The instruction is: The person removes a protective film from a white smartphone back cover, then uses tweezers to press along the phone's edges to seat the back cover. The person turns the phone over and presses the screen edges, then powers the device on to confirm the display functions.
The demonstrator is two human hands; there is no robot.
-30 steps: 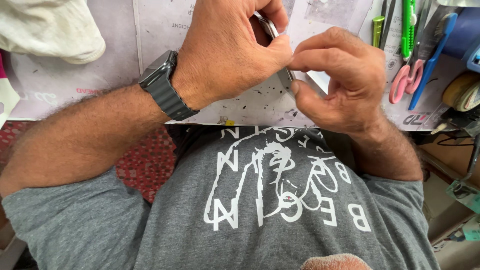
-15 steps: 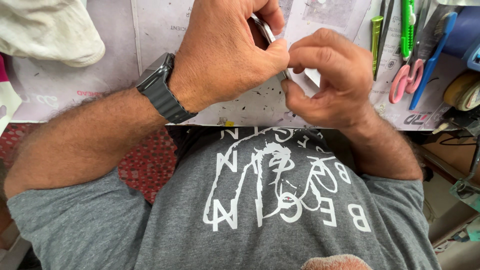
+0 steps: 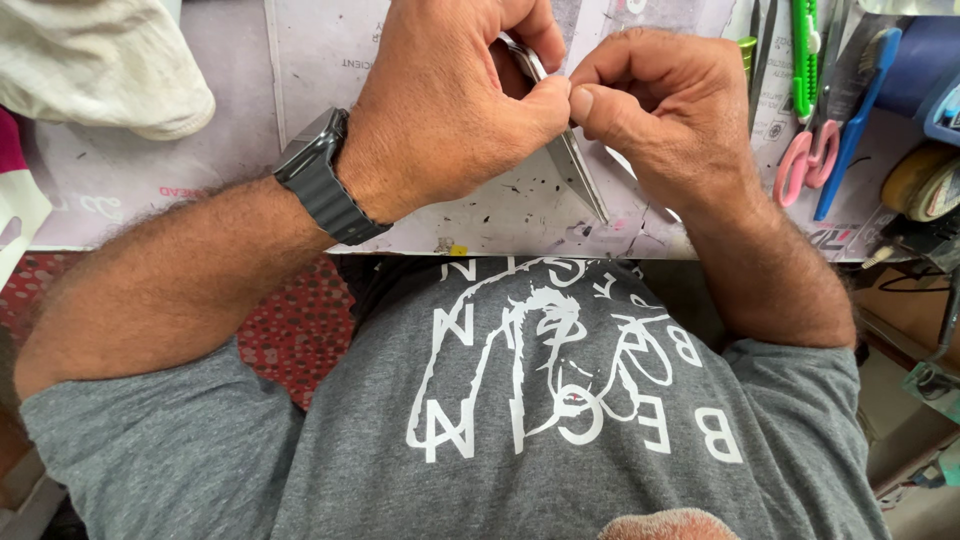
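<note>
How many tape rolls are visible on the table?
1: a tape roll at the right edge of the table, beside the blue tool handle. Others may be hidden beyond the frame.

Cloth (image 3: 100, 60) left on table (image 3: 150, 200), scissors (image 3: 812, 150) right, flat piece (image 3: 570, 160) between hands.

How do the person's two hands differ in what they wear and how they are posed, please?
The left hand has a dark wristwatch on its wrist; the right hand has a bare wrist. The left hand wraps around the upper part of the thin flat metal piece, while the right hand pinches at its edge with thumb and fingertip. Both hands meet above the grey work mat, thumbs nearly touching.
</note>
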